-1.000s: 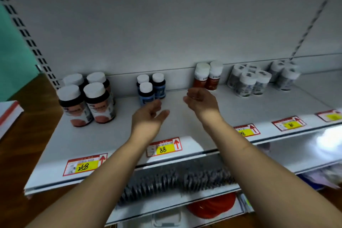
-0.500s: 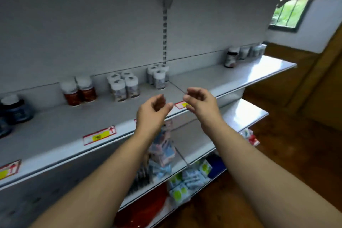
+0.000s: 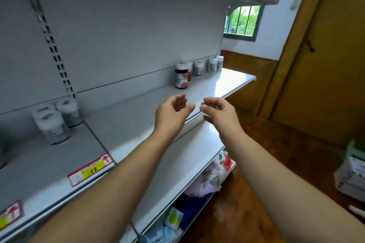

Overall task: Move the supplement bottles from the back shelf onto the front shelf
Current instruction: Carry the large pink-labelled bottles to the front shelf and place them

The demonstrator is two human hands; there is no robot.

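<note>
Both hands empty. Your left hand (image 3: 171, 110) and right hand (image 3: 219, 112) hang mid-frame over the front edge of the shelf (image 3: 138, 124). Fingers loosely curled, thumbs nearly meeting, gripping nothing.

Nearest target is the dark-capped bottle (image 3: 181, 78), just above the hands at centre frame, upright, hard against the back panel (image 3: 118, 45). Past it a row of white-capped bottles (image 3: 214, 64) runs toward centre right, also tight to the panel; labels too blurred to read. Three white jars (image 3: 53, 124) cluster at the left of frame, at the back of the shelf too.

Step in hand, as I read it: reach for the dark-capped bottle. Doing it well:
- Go in with one hand, probably the right, since it lines up closer.
- Wrap the body below the cap, not the cap alone.
- Lift clear before drawing it toward you, so it doesn't knock its neighbour in the row. Touching or just beside, can't tell.
- Set it upright near the front lip, not overhanging.

Your free hand can take the next one along. The price tag (image 3: 90, 169) at lower left marks the front edge there; keep bottles behind that line.
</note>
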